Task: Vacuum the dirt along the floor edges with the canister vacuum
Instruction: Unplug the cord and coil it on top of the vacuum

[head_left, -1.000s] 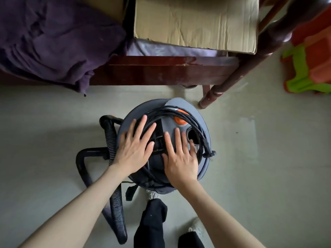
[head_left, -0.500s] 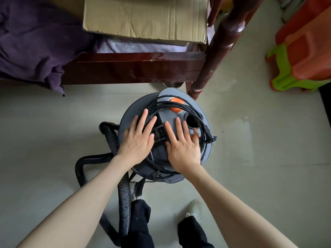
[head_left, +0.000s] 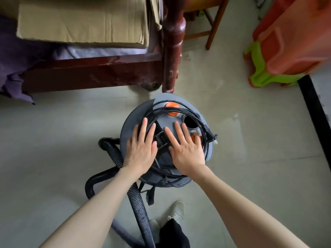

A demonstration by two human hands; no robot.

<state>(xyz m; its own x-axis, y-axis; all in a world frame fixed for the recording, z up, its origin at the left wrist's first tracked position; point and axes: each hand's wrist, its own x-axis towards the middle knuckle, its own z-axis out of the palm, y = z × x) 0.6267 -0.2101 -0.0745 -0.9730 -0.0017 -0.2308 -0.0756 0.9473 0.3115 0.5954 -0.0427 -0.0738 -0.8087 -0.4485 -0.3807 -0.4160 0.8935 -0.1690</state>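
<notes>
Both hands lie flat, fingers straight and gripping nothing, on the vacuum (head_left: 141,120) standing on the floor just before the bed's post (head_left: 172,51): left hand (head_left: 141,149), right hand (head_left: 186,151). The cord (head_left: 172,111) sits coiled on top; unwinding it before any cleaning looks wise.

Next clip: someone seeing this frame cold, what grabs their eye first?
Two bare hands, left hand and right hand, lie flat with straight fingers on top of the grey canister vacuum at centre, over its coiled black power cord. The ribbed black hose trails toward the viewer. Behind stands a dark red wooden bed frame; bright orange and green plastic stools sit upper right.
</notes>
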